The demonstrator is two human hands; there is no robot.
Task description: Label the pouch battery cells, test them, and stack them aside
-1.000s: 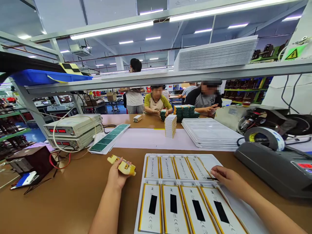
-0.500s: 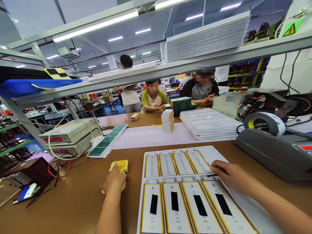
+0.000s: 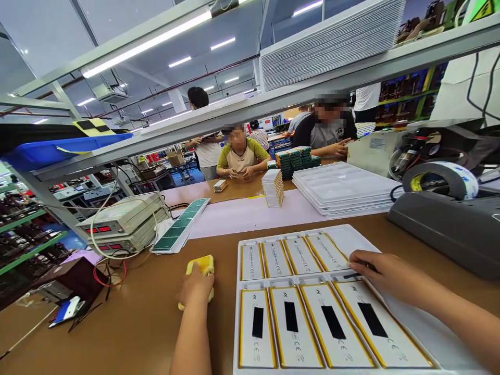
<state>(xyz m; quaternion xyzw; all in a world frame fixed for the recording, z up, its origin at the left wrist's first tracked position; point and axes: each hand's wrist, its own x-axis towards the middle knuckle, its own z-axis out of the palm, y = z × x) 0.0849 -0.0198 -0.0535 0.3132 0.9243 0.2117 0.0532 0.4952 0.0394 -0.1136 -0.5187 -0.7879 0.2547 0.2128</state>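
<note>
My left hand (image 3: 197,286) rests over a yellow block that looks like a sponge (image 3: 207,263), its fingers curled round it on the brown table. To the right, a white plastic tray (image 3: 361,239) holds two rows of flat white battery packs with yellow edges. Each near-row pack has a black tape patch (image 3: 291,316); no patches show on the far row. My right hand (image 3: 375,265) is closed in a pinch at the right edge of the rightmost far-row battery pack (image 3: 324,252). Under its fingers shows a thin black strip (image 3: 352,276); I cannot tell whether they grip it.
A grey tape dispenser (image 3: 445,229) with a tape roll (image 3: 439,179) stands at right. Beyond are stacked white trays (image 3: 344,187) and a battery stack (image 3: 273,187). Metering boxes (image 3: 121,216) and a green-panelled strip (image 3: 182,226) lie left. Co-workers sit across the table under a shelf.
The view has shifted, moving the tray and both hands rightward in the picture. Both hands keep their places at the block and the tray. A co-worker across the table has moved their hands apart.
</note>
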